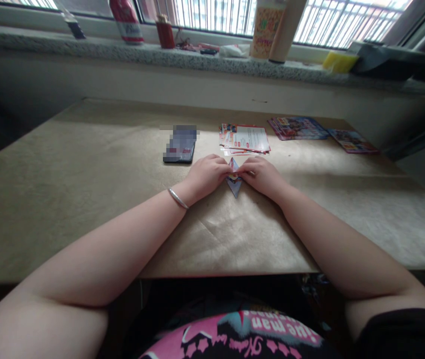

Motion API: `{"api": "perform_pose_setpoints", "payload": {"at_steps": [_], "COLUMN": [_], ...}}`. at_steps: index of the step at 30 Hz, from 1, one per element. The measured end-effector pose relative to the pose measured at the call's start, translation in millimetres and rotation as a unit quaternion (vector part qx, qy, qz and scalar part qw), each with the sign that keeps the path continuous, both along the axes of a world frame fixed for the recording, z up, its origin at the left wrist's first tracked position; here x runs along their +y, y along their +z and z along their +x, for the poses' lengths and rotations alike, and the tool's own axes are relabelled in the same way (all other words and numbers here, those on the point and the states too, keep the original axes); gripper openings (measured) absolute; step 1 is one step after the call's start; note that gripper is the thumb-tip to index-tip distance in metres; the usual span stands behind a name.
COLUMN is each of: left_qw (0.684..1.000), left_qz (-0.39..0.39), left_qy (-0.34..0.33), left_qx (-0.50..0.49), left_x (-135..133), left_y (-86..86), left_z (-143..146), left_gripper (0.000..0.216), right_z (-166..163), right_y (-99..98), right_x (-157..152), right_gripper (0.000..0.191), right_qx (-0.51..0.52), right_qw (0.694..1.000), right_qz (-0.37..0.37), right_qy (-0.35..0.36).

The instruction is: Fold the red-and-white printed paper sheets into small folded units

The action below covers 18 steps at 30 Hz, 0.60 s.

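Observation:
A small folded piece of printed paper (234, 182), diamond-shaped with points toward and away from me, lies on the brown paper-covered table (85, 164). My left hand (208, 175) pinches its left side with curled fingers; a silver bangle is on that wrist. From the other side, my right hand (262, 175) grips the paper's right edge, fingers closed. Both hands rest on the table and meet over the paper's middle, hiding it.
A dark phone (180, 145) lies just beyond my left hand. A stack of printed leaflets (244, 139) sits behind my right hand, with more leaflets (297, 127) farther right. Bottles, a red cup and a carton (266, 29) stand on the stone windowsill.

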<state>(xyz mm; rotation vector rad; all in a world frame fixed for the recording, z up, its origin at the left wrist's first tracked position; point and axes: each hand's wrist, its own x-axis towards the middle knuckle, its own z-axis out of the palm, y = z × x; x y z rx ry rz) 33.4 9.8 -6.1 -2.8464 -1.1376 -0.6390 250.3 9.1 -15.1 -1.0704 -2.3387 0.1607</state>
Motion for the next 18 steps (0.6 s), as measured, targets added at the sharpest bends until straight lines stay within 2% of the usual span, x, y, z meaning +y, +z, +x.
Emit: {"api": "perform_pose_setpoints", "payload": {"at_steps": [13,18], "left_qw": [0.996,0.993], "left_qz": [0.027,0.045], "left_qy": [-0.007,-0.007], "left_qx": [0.081,0.113], "left_x": [-12.7,-14.5], "left_y": [13.2,18.3], "left_z": [-1.9,-2.5], "left_gripper": [0.029,0.026], "right_z": [-3.5,-2.7], "right_y": [22.8,26.9], "right_x": [-18.2,-20.5], "right_gripper": [0.03,0.028], "right_qx": [-0.121,-0.148], "right_qw": [0.992,0.988], "right_qz": [-0.025,-0.021], "right_qy": [-0.021,-0.036]}}
